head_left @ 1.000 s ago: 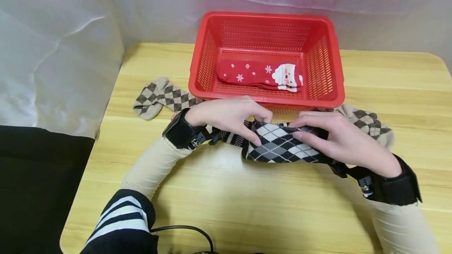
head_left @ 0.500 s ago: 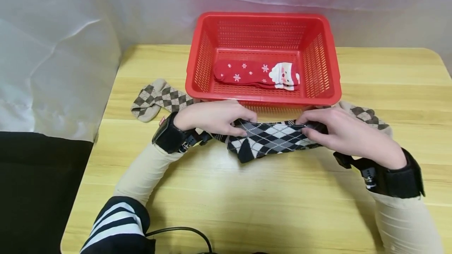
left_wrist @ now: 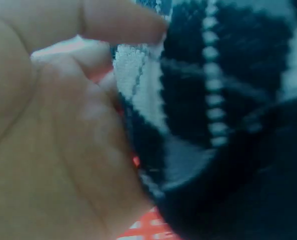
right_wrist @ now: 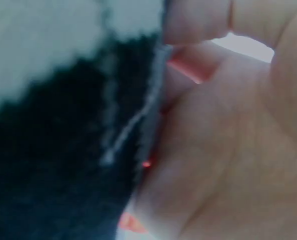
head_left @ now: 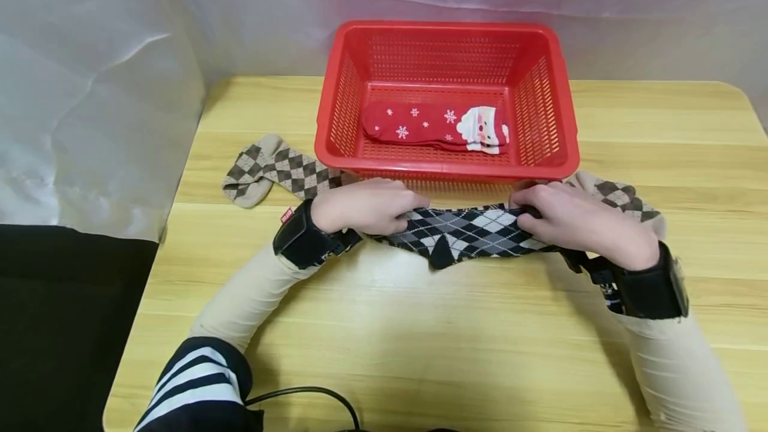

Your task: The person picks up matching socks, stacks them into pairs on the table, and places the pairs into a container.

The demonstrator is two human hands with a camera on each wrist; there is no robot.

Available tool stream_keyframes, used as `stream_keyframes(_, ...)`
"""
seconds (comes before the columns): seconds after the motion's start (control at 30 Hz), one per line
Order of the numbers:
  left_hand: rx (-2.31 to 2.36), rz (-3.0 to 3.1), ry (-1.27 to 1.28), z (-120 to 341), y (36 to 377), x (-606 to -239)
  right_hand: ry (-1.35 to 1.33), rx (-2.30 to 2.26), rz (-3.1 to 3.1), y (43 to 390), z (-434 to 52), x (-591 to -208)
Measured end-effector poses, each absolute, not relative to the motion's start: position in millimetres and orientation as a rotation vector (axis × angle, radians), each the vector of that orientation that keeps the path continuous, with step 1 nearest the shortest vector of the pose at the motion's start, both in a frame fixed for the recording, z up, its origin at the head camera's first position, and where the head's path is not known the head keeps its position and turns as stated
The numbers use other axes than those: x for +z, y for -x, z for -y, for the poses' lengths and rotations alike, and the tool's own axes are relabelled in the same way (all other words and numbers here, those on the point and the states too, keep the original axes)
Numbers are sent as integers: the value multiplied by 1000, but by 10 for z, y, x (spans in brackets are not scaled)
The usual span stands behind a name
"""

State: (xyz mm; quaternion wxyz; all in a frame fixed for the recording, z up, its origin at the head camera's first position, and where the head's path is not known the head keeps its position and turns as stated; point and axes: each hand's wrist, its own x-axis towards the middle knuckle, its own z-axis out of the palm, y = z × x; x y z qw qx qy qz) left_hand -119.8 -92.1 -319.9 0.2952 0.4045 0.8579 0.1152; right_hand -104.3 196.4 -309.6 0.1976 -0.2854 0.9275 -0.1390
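Two hands on one sock: the left hand (head_left: 369, 207) pinches the argyle sock (head_left: 474, 232) at its 9 o'clock end, the right hand (head_left: 570, 217) at its 3 o'clock end.
Fingers: grasping on both sides, thumb and fingers curled on the knit; some fingertips are hidden.
Argyle sock: stretched between the hands, its black patch jutting toward 6 o'clock.
Sock edge: the far edge runs between both sets of fingers, near the basket (head_left: 447, 170) at 12 o'clock.
Basket floor: a red sock (head_left: 414, 127) lies lengthwise, Santa print at its 3 o'clock end.
Tan socks: one (head_left: 297, 171) toward 10 o'clock, another (head_left: 627, 202) between 2 and 3, just past the right hand; each is partly hidden.
Room: widest toward 6 o'clock, where the desk (head_left: 438, 339) shows between the forearms.
Cable (head_left: 312, 389): toward 7 o'clock, well apart from the sock.
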Motion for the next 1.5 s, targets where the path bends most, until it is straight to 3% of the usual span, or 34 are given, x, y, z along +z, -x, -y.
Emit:
stream_keyframes(0.57,269,-2267,-1012,873,1282,-3448,734,-353,-2547,1183,-1919,-3439)
stream_keyframes(1.13,275,-2298,-882,875,1293,-3426,716,-300,-2559,1197,-1919,-3477)
stream_keyframes(1.5,180,-2456,-959,881,1224,-3364,825,-398,-2628,1190,-1942,-3470)
